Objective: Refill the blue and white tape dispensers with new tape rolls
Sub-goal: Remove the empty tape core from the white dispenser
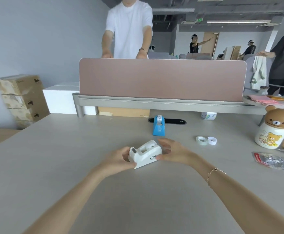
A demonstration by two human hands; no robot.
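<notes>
Two tape dispensers are present: a white dispenser (145,153) held between both hands, and a blue dispenser (159,126) standing on the desk (70,149) just beyond the grip. Two small rings lie side by side to the right of the grip: a clear tape roll (201,140) and a white core (212,140), touching or nearly so. A third, larger roll (208,115) sits farther off, beyond and to the right, under the partition (161,78).

The left hand (119,157) is clamped on the cutter end of the white dispenser, thumb under its lower edge. The right hand (173,152) curls around the rear end, fingertips touching the body. The white dispenser is rounded, with an open well on top and dark lettering on its side; whether its base touches the desk cannot be told. The blue dispenser carries a roll in its upper part.

Left of the grip and between the forearms the desk lies bare. To the right stand a bear-shaped jar (273,130) and a crinkled wrapper (276,162), well apart from the grip.
</notes>
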